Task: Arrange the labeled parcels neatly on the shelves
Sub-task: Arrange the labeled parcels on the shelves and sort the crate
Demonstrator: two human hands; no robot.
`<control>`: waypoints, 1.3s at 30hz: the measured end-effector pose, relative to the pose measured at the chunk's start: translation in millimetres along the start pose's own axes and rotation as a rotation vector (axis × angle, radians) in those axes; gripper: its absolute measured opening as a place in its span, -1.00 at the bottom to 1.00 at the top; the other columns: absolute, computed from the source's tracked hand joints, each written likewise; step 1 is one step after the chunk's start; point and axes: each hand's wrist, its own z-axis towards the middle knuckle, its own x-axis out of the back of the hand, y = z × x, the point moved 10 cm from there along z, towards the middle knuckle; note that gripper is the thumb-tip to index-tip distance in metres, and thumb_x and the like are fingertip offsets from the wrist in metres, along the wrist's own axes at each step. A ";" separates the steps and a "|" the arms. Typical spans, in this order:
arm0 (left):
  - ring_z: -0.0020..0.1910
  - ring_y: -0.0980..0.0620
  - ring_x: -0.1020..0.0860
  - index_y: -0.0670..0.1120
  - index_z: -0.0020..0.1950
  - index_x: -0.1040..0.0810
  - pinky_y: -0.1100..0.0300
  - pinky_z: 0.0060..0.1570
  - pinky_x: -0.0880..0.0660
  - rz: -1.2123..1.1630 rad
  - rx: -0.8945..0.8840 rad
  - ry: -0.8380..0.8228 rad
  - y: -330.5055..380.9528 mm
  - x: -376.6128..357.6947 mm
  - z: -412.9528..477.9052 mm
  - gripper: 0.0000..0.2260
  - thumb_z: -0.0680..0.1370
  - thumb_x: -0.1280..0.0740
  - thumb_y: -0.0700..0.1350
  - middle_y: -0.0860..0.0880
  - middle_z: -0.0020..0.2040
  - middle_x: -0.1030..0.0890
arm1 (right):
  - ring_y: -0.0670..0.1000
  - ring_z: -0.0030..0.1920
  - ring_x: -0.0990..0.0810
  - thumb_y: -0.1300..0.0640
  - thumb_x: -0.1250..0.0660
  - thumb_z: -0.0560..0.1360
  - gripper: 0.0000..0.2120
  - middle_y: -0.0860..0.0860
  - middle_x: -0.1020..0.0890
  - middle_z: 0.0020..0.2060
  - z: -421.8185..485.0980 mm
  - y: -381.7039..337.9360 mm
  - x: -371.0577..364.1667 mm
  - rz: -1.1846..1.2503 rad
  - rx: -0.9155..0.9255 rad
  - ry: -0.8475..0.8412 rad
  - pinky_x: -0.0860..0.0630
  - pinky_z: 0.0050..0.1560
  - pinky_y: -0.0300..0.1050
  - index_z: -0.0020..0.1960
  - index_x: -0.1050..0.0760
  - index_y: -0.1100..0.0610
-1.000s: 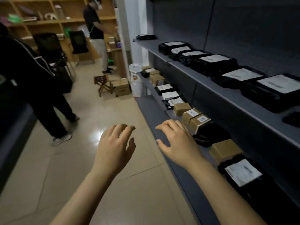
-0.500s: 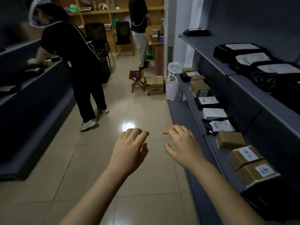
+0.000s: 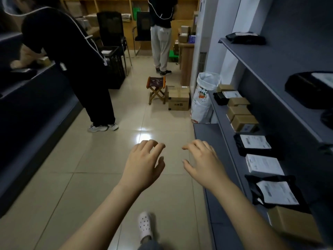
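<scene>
**Empty hands held out over the aisle, parcels lined up on the right-hand shelves**

The left hand [image 3: 144,165] and the right hand [image 3: 201,163] are held out side by side, palms down, above the tiled floor [image 3: 90,177]. Nothing is held by either. The fingers of both are loosely bent and slightly spread, and the thumbs are turned toward each other across a small gap. The right hand is nearer the shelves, but no parcel is touched by it.

The parcels are laid out on the grey shelves at the right. On the middle shelf [image 3: 219,116] a row runs away from the camera. A brown box [image 3: 293,225] lies nearest, followed by a labelled black bag [image 3: 275,193], a white parcel [image 3: 263,164] and a second labelled black bag [image 3: 252,145]. Beyond these, a cluster of brown boxes [image 3: 241,118] is packed closely together. On the upper shelf [image 3: 261,58] a far black bag [image 3: 245,38] lies at the end, and a large black bag [image 3: 311,91] is cut off by the frame edge. The lower shelf [image 3: 203,134] is seen beneath the right hand.

A white sack [image 3: 203,100] stands on the floor at the far end of the lower shelf. A cardboard box [image 3: 178,99] and a folding stool [image 3: 156,89] are set beside it. A person in black [image 3: 72,51] is bent over the shelves on the left. A white shoe [image 3: 145,225] is seen between the forearms.
</scene>
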 end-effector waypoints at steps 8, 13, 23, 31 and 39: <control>-0.09 -0.09 -0.51 -0.08 0.07 -0.55 0.07 -0.15 -0.46 -0.059 -0.095 -0.051 -109.8 -70.4 172.0 -0.79 0.45 -0.33 -0.10 -0.03 -0.05 -0.55 | 0.04 0.11 -0.48 0.12 -0.40 0.48 -0.72 -0.03 -0.54 0.07 187.2 60.5 -19.5 -0.010 -0.138 0.068 -0.37 0.15 -0.07 0.18 -0.53 0.08; -0.09 -0.09 -0.52 -0.08 0.06 -0.54 0.02 -0.16 -0.48 -0.089 -0.171 -0.050 -150.8 -105.7 276.6 -0.80 0.45 -0.35 -0.10 -0.04 -0.05 -0.55 | 0.06 0.10 -0.49 0.13 -0.42 0.46 -0.71 0.00 -0.54 0.05 281.1 107.4 -21.3 -0.020 -0.213 0.103 -0.43 0.13 0.00 0.17 -0.54 0.10; -0.03 -0.05 -0.52 -0.07 0.11 -0.55 0.10 -0.11 -0.49 -0.110 -0.239 -0.073 -187.1 -217.5 476.7 -0.77 0.46 -0.39 -0.08 -0.04 -0.01 -0.55 | 0.09 0.07 -0.53 0.17 -0.47 0.39 -0.69 0.02 -0.57 0.01 463.9 231.8 -20.4 -0.044 -0.230 0.197 -0.51 0.07 0.05 0.12 -0.56 0.11; -0.06 -0.02 -0.49 -0.03 0.12 -0.48 0.09 -0.13 -0.49 -0.136 -0.258 -0.034 -202.6 -280.9 631.5 -0.76 0.49 -0.25 0.00 -0.01 -0.02 -0.53 | 0.03 0.04 -0.51 0.18 -0.46 0.38 -0.70 -0.03 -0.55 0.00 602.8 324.4 9.6 -0.038 -0.194 0.254 -0.48 0.06 -0.05 0.10 -0.54 0.06; -0.06 0.00 -0.49 -0.05 0.10 -0.54 0.14 -0.11 -0.46 -0.197 -0.350 -0.076 -223.7 -354.4 730.8 -0.76 0.45 -0.34 -0.06 -0.01 -0.03 -0.55 | 0.06 0.04 -0.54 0.21 -0.50 0.36 -0.66 0.01 -0.58 0.01 689.6 392.0 -2.7 -0.045 -0.281 0.281 -0.53 0.09 -0.05 0.11 -0.55 0.10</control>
